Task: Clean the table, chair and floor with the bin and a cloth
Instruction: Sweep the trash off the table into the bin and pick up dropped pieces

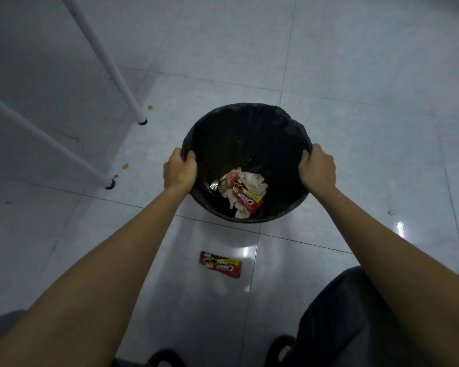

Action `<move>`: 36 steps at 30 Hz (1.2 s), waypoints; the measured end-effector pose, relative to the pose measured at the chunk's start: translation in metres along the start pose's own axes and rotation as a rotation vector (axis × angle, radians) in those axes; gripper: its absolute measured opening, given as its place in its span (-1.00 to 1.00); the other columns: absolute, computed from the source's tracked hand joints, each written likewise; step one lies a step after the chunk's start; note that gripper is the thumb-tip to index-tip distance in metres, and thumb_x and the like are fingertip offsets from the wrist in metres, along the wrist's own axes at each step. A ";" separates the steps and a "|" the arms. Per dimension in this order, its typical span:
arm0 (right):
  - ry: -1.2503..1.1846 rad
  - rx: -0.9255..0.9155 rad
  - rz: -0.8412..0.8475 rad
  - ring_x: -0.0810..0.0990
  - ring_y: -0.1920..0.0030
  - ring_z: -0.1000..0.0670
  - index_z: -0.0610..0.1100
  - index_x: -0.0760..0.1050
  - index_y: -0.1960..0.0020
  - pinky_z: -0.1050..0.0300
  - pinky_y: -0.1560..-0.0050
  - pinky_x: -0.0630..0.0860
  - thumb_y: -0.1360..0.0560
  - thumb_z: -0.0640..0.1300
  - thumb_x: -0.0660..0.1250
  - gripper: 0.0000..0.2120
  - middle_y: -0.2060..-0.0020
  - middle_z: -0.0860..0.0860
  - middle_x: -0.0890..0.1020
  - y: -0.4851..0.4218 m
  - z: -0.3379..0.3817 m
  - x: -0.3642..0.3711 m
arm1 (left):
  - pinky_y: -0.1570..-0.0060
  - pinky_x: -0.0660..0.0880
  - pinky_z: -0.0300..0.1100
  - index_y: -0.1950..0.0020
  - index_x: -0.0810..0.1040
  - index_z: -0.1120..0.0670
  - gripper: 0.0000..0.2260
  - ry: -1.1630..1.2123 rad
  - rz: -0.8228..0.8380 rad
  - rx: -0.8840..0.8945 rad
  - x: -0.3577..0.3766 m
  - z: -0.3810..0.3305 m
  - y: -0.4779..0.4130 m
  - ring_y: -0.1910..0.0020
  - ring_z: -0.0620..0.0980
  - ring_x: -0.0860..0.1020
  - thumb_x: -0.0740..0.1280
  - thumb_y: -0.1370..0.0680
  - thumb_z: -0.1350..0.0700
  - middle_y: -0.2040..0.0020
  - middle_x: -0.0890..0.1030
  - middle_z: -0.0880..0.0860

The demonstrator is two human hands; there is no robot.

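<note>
A round black bin (249, 128) lined with a dark bag stands on the pale tiled floor, in the middle of the view. My left hand (179, 172) grips its left rim and my right hand (317, 168) grips its right rim. Inside lie crumpled tissue (252, 182), a red snack wrapper (245, 196) and a small foil scrap (214, 185). Another red wrapper (220, 264) lies flat on the floor just in front of the bin, between my forearms. No cloth is in view.
Two white table legs (112, 67) (45, 139) slant down to the floor at left. Small brownish spots (125, 166) (150, 107) mark the tiles near them. My dark-trousered leg (355, 321) and black footwear (281, 345) fill the lower right.
</note>
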State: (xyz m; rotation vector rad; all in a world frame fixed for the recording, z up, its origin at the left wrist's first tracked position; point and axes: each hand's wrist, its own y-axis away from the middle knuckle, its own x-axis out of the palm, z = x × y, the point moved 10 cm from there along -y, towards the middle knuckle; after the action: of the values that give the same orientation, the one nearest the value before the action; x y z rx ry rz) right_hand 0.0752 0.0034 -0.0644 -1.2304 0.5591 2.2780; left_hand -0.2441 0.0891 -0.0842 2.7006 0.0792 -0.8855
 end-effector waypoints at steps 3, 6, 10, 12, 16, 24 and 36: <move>-0.021 0.047 -0.026 0.52 -0.06 -0.30 -0.29 0.38 -0.17 -0.02 0.07 0.40 -0.62 -0.08 0.04 -0.68 -0.07 -0.28 0.55 0.001 -0.007 -0.002 | -0.12 0.51 0.04 0.00 0.59 0.06 -0.44 0.325 -0.150 -0.241 -0.007 0.035 0.004 -0.03 0.13 0.58 -0.04 -0.58 -0.30 -0.03 0.61 0.08; -0.018 0.083 -0.018 0.51 -0.11 -0.27 -0.27 0.37 -0.21 -0.03 0.00 0.42 -0.62 -0.07 0.03 -0.68 -0.12 -0.26 0.54 0.004 -0.008 -0.002 | 0.16 0.62 0.13 -0.03 0.55 0.06 -0.42 0.459 -0.184 -0.453 0.002 0.088 0.027 0.17 0.18 0.64 -0.08 -0.56 -0.32 0.06 0.64 0.09; -0.029 0.093 -0.009 0.51 -0.12 -0.25 -0.25 0.36 -0.21 0.03 0.07 0.35 -0.62 -0.07 0.02 -0.68 -0.14 -0.22 0.54 0.002 -0.011 0.001 | -0.05 0.50 -0.04 -0.08 0.55 0.07 -0.72 -0.093 0.031 -0.121 0.040 0.126 0.046 -0.06 0.20 0.56 0.09 -0.61 0.00 -0.08 0.60 0.17; -0.032 0.099 -0.015 0.50 -0.13 -0.24 -0.24 0.36 -0.22 0.06 0.10 0.31 -0.62 -0.07 0.02 -0.68 -0.15 -0.21 0.53 0.001 -0.012 0.002 | -0.14 0.42 -0.03 -0.31 0.46 0.08 -0.70 -0.380 0.256 0.099 0.082 0.136 0.060 -0.25 0.16 0.45 0.15 -0.59 0.16 -0.27 0.50 0.17; -0.049 0.103 -0.019 0.50 -0.13 -0.21 -0.22 0.36 -0.22 0.07 0.08 0.32 -0.62 -0.07 0.02 -0.69 -0.15 -0.18 0.53 -0.001 -0.013 0.003 | -0.27 0.30 0.06 -0.50 0.20 -0.03 -0.47 -0.918 0.644 0.273 0.146 0.171 0.103 -0.42 0.12 0.21 0.25 -0.54 0.09 -0.49 0.16 0.10; -0.014 0.093 -0.051 0.49 -0.15 -0.21 -0.23 0.35 -0.23 0.06 0.07 0.32 -0.62 -0.08 0.01 -0.69 -0.17 -0.19 0.51 -0.004 -0.015 0.004 | -0.19 0.38 0.00 -0.44 0.23 0.01 -0.45 -1.059 0.636 0.318 0.167 0.198 0.120 -0.31 0.12 0.31 0.34 -0.51 0.01 -0.42 0.18 0.13; 0.006 0.091 -0.059 0.46 -0.18 -0.23 -0.24 0.34 -0.23 0.04 0.02 0.34 -0.62 -0.08 0.01 -0.68 -0.19 -0.21 0.49 -0.007 -0.009 0.006 | -0.14 0.45 0.00 -0.13 0.51 0.02 -0.76 -0.422 0.435 0.058 0.125 0.211 0.105 -0.09 0.08 0.51 0.09 -0.60 0.09 -0.11 0.55 0.06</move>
State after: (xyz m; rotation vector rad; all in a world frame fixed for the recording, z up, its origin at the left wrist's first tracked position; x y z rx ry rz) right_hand 0.0825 0.0057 -0.0744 -1.1944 0.6144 2.1764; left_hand -0.2482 -0.0781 -0.2914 2.3709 -0.6046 -1.2895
